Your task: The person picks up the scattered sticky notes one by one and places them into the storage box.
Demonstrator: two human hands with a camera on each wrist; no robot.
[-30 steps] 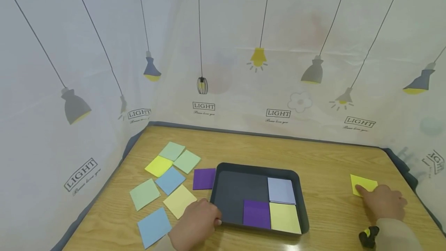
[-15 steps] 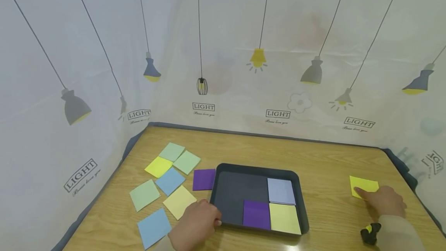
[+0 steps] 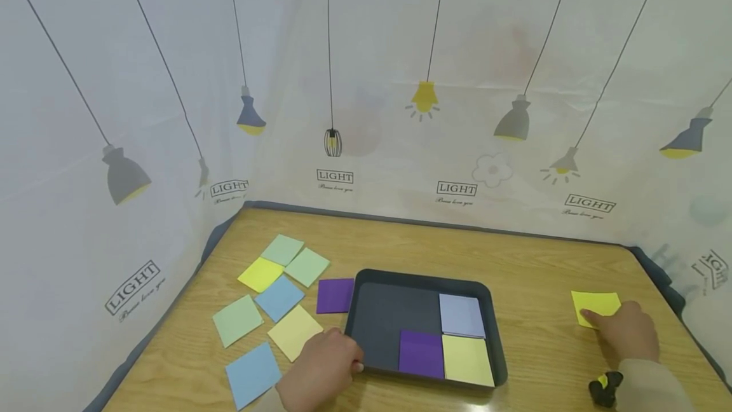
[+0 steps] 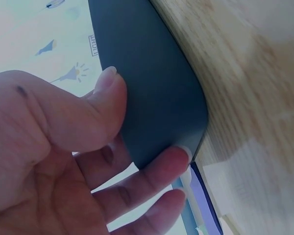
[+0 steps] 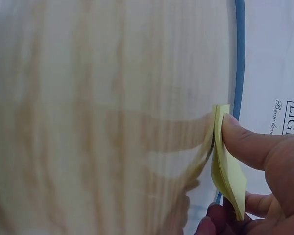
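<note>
At the near left corner of a dark tray (image 3: 394, 310), my left hand (image 3: 320, 364) grips the edge. In the left wrist view, thumb and fingers pinch the tray's wall (image 4: 157, 73). Out to the right, my right hand (image 3: 629, 330) holds a bright yellow sticky note pad (image 3: 597, 304) between thumb and fingers. The right wrist view shows this yellow pad (image 5: 230, 171) edge-on and slightly bent. Inside the tray lie a lavender pad (image 3: 462, 315), a purple pad (image 3: 421, 353) and a pale yellow pad (image 3: 467, 360), along its right and near sides.
Left of the tray, several note pads are spread on the wooden table (image 3: 532, 272), among them a blue pad (image 3: 253, 374) and a green pad (image 3: 237, 320). Another purple pad (image 3: 335, 295) touches or nearly touches the tray's left side. A patterned curtain (image 3: 389, 164) encloses the table.
My right hand and the yellow pad have shifted slightly left and nearer. The left hand, the tray and the other pads have stayed in place.
</note>
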